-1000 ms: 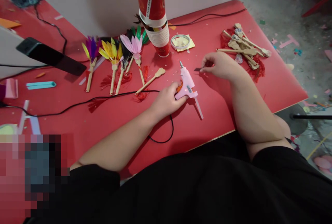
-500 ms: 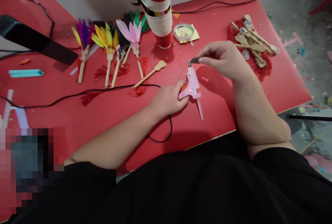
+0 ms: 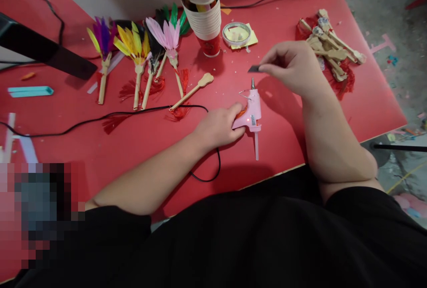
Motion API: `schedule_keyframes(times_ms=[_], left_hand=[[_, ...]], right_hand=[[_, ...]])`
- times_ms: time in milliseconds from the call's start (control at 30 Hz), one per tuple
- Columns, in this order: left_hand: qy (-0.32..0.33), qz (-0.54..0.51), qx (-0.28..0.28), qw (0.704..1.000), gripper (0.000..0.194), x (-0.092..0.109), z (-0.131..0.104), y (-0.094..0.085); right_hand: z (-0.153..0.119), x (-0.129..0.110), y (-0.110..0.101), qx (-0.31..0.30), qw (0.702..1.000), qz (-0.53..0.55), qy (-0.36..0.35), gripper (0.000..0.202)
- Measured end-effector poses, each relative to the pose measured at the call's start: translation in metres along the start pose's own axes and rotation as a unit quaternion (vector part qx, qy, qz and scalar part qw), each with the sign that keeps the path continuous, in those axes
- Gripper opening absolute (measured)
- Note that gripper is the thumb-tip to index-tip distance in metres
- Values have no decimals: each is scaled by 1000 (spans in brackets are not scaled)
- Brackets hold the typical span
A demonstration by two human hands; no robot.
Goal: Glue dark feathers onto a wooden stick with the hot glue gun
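The glue gun [image 3: 255,105] is clasped by its handle in the left hand [image 3: 218,126], over the red table [image 3: 276,146]. A dark piece [image 3: 254,69] is pinched by the right hand [image 3: 290,66], just beyond the nozzle [image 3: 252,85]. Past the left hand, a stick [image 3: 192,92] is laid.

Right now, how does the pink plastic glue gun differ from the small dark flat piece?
The pink plastic glue gun is far larger than the small dark flat piece. The gun has a silvery nozzle; the piece is flat and dark. The left hand grips the gun, while the right hand pinches the piece by one end. Both are in hand.
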State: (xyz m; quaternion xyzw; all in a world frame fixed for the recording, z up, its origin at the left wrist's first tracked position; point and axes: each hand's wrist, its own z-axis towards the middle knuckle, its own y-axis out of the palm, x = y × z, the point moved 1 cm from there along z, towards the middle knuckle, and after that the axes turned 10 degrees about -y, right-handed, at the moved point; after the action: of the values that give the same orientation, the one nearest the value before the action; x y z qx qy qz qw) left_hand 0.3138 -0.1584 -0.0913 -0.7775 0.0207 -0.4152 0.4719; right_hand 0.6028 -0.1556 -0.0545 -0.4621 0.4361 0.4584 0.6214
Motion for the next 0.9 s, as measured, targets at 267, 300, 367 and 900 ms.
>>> schedule_keyframes(times_ms=[267,300,367,900], left_hand=[[-1,-17,8,1000,44,-2,1,0],[0,-23,7,1000,44,-1,1,-1],[2,-38,5,999,41,0,2,-2],[58,-217,-22,974,28,-10,8,-1]], right_hand=[[-4,-22,-9,-51,998,-5,-20,33],[-4,-24,-9,-73,997,0,-13,35],[-4,-24,-8,-101,995,2,-7,37],[-5,-14,15,-29,997,58,44,42]])
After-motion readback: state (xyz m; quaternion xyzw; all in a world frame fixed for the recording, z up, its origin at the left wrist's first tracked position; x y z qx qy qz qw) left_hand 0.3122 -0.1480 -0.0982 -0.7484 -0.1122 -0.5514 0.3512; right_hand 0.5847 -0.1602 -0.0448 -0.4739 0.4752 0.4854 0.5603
